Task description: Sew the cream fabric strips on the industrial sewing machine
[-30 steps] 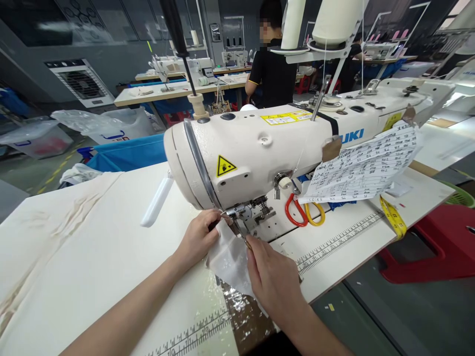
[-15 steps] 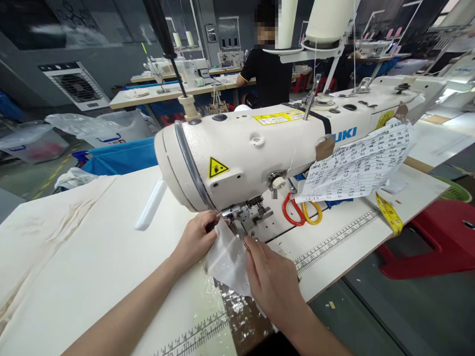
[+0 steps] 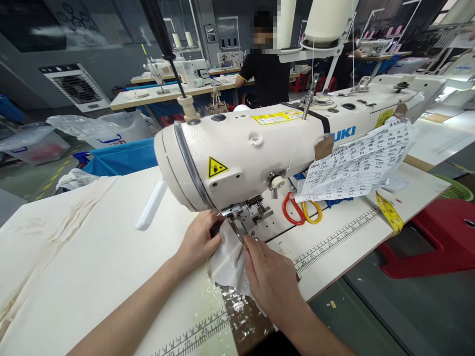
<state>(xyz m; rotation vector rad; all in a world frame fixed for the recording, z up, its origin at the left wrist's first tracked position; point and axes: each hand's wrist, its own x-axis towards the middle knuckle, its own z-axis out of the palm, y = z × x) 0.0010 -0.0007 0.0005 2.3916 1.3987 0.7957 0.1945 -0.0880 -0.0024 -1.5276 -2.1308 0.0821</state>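
A white sewing machine (image 3: 237, 153) stands across the table, a piece of thin white fabric (image 3: 230, 259) lying at its needle area. My left hand (image 3: 198, 237) is closed on the fabric's left edge, close under the machine head; its fingertips are partly hidden. From the right, my right hand (image 3: 272, 272) grips slim metal tweezers (image 3: 238, 235), whose tips point at the presser foot area over the fabric. The fabric hangs down between both hands in soft folds.
Scissors with red and yellow handles (image 3: 294, 210) lie right of the needle. A handwritten sheet (image 3: 356, 163) hangs from the machine arm. A tape measure (image 3: 389, 212) drapes at the table edge, near a red stool (image 3: 434, 242). A person (image 3: 267, 74) sits beyond.
The fabric has bunched slightly, its left side drawn to the right, and my left hand has shifted a little the same way. My right hand stays nearly in place.
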